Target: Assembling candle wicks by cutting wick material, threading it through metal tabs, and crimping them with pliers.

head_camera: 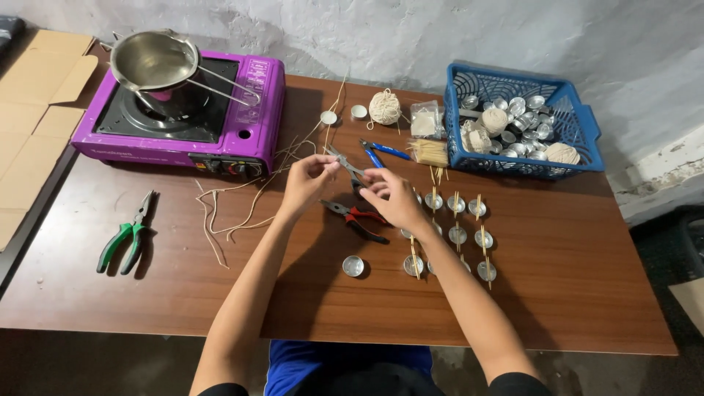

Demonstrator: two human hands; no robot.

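Both hands meet mid-bench, the left hand (308, 180) and right hand (389, 196) pinched together on a small wick piece (343, 163); about ten cups (457, 235) right already carry sticks, one cup (353, 265) nearer stands bare.

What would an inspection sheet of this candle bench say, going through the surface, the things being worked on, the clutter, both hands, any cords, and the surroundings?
Surface: brown wooden table, glossy, a few light specks.
Job's things: small metal tool between both hands; red-handled pliers under them; metal cups in rows, several with sticks laid across.
Clutter: green-handled pliers, blue-handled pliers, loose wick strands, twine ball, stick bundle, blue basket of cups and twine.
Grippers: left hand and right hand pinch the tool.
Cables: nothing seen.
Surroundings: purple stove with steel pot, cardboard, grey wall.
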